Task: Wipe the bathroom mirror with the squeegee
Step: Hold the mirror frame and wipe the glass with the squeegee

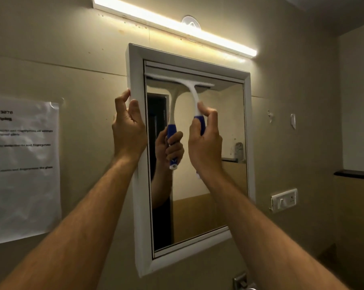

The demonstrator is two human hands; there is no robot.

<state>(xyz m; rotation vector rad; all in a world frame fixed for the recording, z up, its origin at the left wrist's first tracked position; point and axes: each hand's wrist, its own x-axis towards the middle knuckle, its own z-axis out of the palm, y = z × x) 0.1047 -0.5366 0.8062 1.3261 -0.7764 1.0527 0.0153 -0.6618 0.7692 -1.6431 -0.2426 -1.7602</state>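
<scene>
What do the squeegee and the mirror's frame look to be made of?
Squeegee: smooth white moulded plastic, it seems, with a blue grip that is probably rubbery; its sheen is dull. Mirror frame: white, semi-gloss, with profiled edges, so painted wood or plastic; the picture cannot settle which.

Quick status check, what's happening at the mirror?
Right hand grips squeegee, blade high on mirror. Left hand holds its frame. Nothing blocking.

Wall [292, 84]: beige, carries everything.
Mirror [198, 164]: white-framed, centre.
Lamp [172, 24]: above the mirror.
Paper [22, 168]: left.
Switch [284, 200]: right.
</scene>
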